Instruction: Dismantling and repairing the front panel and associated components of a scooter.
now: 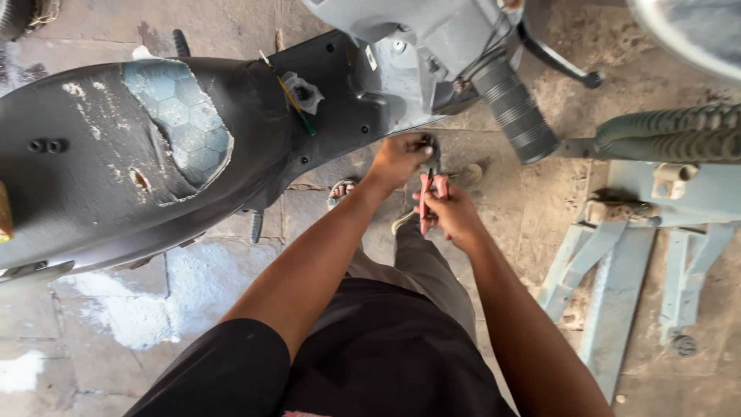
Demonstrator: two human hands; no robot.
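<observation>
I look down on a grey scooter [324, 100] with a worn black seat [93, 170] whose cover is torn open. My left hand [400, 158] is closed on a small dark part at the lower edge of the scooter's grey front panel [401, 77]. My right hand [448, 210] grips red-handled pliers [429, 189], jaws pointing up toward the same spot beside my left hand. The pliers' jaws are mostly hidden behind my fingers.
The black handlebar grip [515, 112] and brake lever [559, 60] jut out right of my hands. A pale blue metal stand [617, 270] lies on the stone floor at right, under a ribbed green footrest [671, 135]. My sandalled feet [341, 189] are below.
</observation>
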